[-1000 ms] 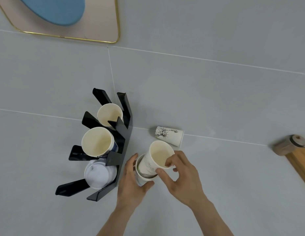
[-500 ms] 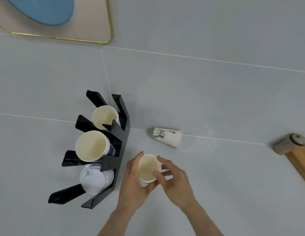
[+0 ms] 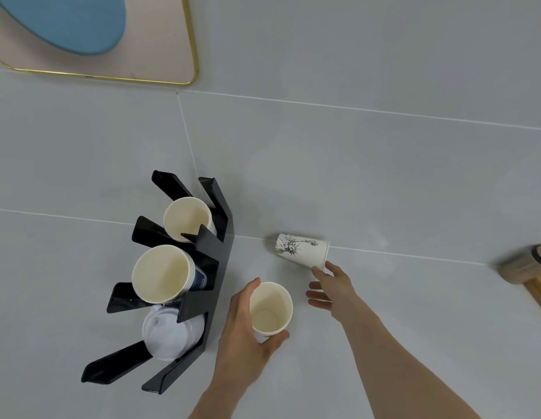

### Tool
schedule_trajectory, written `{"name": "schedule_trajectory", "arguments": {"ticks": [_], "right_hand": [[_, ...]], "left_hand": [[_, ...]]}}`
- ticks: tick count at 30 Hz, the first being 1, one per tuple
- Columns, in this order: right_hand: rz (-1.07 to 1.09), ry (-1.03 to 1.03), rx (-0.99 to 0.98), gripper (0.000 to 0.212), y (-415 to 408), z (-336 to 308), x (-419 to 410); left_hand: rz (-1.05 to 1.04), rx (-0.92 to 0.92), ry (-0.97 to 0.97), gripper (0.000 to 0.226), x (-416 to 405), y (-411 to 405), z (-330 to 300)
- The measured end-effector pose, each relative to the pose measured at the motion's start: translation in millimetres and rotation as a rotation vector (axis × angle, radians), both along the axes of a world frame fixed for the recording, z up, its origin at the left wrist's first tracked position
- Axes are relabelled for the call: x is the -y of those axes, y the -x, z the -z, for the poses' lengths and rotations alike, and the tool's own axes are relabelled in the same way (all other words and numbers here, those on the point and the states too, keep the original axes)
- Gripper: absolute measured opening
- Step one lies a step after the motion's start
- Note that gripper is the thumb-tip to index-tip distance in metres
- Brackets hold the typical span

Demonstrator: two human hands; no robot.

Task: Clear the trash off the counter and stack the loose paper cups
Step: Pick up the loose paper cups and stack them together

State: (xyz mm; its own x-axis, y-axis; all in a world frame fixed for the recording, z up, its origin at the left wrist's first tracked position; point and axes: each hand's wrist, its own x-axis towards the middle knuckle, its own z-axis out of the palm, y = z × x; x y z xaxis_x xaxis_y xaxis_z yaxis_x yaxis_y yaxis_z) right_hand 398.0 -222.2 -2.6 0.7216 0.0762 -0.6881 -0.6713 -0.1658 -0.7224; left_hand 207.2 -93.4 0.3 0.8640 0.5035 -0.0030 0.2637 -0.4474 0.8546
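A: You are holding the upright paper cup (image 3: 270, 308) in your left hand (image 3: 243, 328), thumb and fingers wrapped round its wall, just right of the black cup rack (image 3: 208, 267). Your right hand (image 3: 332, 285) is spread, not gripping anything, its fingertips (image 3: 316, 269) reaching the rim of the printed cup (image 3: 302, 249) that is lying on its side a little farther off.

B: How should I be taking it?

A: Probably by pinching it near the rim and turning it mouth-up as you are lifting, so it is dropping straight into the cup you are steadying. Paper walls are likely crushing under a hard squeeze, so I would be keeping the grip light.

B: And the surroundings?

A: You are working over a pale grey worktop (image 3: 384, 176) crossed by thin seams. A gold-edged tray (image 3: 172, 65) is sitting at the far left, and a blurred wooden item (image 3: 523, 267) at the right edge. I am seeing no obvious trash here.
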Motion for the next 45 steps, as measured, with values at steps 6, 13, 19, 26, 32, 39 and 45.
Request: {"name": "schedule_trajectory", "arguments": {"ticks": [6, 13, 19, 26, 32, 39, 45], "right_hand": [[0.105, 0.016, 0.065, 0.018, 4, 13, -13], [0.115, -0.165, 0.505, 0.022, 28, -58, -2], [-0.195, -0.008, 0.930, 0.025, 68, -103, 25], [-0.591, 0.268, 1.198, 0.025, 99, -72, 29], [-0.390, 0.077, 0.778, 0.046, 113, -61, 18], [-0.238, -0.037, 0.290, 0.030, 103, -56, 9], [-0.218, -0.050, 0.227, 0.019, 98, -64, 8]], "left_hand": [[0.000, -0.002, 0.015, 0.103, -3, -2, 1], [-0.011, -0.008, 0.046, 0.102, -4, -6, 0], [-0.020, -0.006, 0.055, 0.103, -3, -6, -4], [-0.010, 0.005, 0.170, 0.108, 3, -9, -7], [-0.004, 0.013, 0.414, 0.115, 4, 0, -18], [-0.219, 0.026, 0.517, 0.026, -4, 0, -37], [-0.260, -0.030, 0.517, 0.026, -12, 2, -42]]}}
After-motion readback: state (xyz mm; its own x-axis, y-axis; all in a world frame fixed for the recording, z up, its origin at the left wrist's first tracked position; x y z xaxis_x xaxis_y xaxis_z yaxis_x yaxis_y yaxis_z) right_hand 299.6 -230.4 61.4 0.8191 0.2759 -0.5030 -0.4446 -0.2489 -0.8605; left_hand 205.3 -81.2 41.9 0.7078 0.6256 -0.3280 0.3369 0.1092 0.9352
